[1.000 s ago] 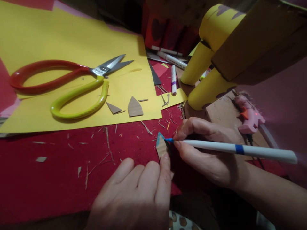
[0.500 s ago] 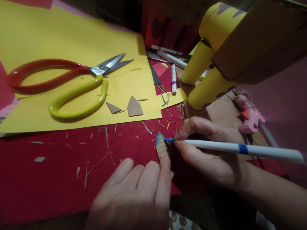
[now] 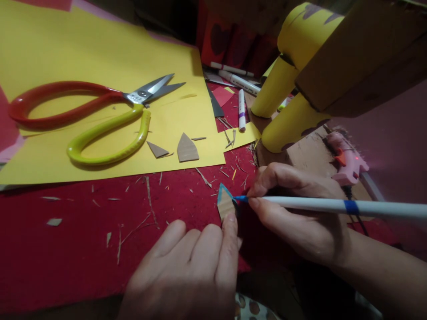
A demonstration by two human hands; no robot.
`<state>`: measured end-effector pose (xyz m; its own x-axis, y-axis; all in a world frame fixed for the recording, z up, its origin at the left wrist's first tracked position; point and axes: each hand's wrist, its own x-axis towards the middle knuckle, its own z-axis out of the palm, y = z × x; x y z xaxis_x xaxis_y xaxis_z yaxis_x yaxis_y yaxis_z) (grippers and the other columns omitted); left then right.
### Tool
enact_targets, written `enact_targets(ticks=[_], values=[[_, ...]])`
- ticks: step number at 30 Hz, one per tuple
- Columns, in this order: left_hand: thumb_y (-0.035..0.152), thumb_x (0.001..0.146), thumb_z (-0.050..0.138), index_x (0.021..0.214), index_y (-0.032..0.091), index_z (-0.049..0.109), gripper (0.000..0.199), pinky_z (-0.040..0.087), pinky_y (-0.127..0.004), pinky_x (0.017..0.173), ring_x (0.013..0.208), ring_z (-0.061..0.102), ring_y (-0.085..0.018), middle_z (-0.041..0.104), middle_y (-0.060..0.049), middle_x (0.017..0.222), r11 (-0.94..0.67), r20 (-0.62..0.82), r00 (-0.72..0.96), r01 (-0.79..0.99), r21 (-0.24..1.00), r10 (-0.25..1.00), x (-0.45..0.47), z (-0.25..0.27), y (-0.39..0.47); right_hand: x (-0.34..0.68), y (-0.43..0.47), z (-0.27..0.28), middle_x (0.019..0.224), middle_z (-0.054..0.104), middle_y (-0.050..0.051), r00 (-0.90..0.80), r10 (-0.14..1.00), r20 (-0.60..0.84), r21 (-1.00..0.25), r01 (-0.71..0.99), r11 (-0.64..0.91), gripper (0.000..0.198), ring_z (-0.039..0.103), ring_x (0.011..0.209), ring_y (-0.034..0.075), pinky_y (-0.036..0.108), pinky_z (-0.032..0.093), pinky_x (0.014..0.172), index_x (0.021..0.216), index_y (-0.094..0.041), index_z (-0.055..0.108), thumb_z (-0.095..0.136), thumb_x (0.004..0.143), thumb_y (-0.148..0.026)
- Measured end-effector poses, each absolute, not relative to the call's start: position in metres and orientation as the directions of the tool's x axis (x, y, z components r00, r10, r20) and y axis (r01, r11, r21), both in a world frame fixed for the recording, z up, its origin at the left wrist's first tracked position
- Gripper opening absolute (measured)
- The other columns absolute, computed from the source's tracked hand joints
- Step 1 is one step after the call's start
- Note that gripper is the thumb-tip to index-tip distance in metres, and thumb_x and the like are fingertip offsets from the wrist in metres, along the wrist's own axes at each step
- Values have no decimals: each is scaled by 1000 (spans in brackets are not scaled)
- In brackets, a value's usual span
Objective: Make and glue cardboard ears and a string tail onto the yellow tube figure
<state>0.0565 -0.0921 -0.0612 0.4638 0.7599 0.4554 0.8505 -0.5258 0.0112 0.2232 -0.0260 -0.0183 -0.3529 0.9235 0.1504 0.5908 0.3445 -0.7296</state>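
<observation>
My left hand [image 3: 196, 262] presses a small pointed cardboard piece [image 3: 225, 206] onto the red surface [image 3: 83, 240], its index fingertip on the lower end. A blue line runs along the piece's two upper edges. My right hand [image 3: 293, 209] is closed around a white felt-tip marker [image 3: 310, 204] with a blue band, and its blue tip is at the piece's right edge. Above them, another pointed cardboard piece [image 3: 187, 149] and a cardboard triangle [image 3: 157, 150] lie on yellow paper [image 3: 160, 126].
Open scissors [image 3: 140, 95] with red and yellow handles rest on the yellow paper. Several markers [image 3: 242, 111] lie behind. At right stand a cardboard form with yellow tubes [image 3: 287, 126] and a pink glue gun [image 3: 347, 158]. Scraps [image 3: 151, 202] litter the red surface.
My right hand and the marker have shifted slightly to the right, the tip sliding down along the piece's right edge. My left hand and the piece have stayed in place.
</observation>
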Motion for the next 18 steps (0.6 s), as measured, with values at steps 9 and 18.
enact_targets(ticks=[9, 18], values=[[8, 90, 42, 105, 8, 63, 25, 35, -36, 61, 50, 47, -15, 48, 5, 57, -531, 481, 461, 847, 11, 746, 57, -66, -88, 222, -27, -18, 62, 60, -3, -367, 917, 153, -751, 561, 349, 17, 51, 52, 10, 22, 40, 46, 68, -20, 54, 55, 71, -4], [3, 86, 46, 109, 7, 61, 28, 35, -37, 63, 50, 46, -16, 48, 5, 57, -514, 449, 475, 857, -40, 757, 57, -61, -94, 220, -25, -24, 63, 61, -2, -364, 921, 142, -778, 534, 331, 10, 55, 55, 10, 20, 43, 47, 72, -19, 56, 57, 74, -9]])
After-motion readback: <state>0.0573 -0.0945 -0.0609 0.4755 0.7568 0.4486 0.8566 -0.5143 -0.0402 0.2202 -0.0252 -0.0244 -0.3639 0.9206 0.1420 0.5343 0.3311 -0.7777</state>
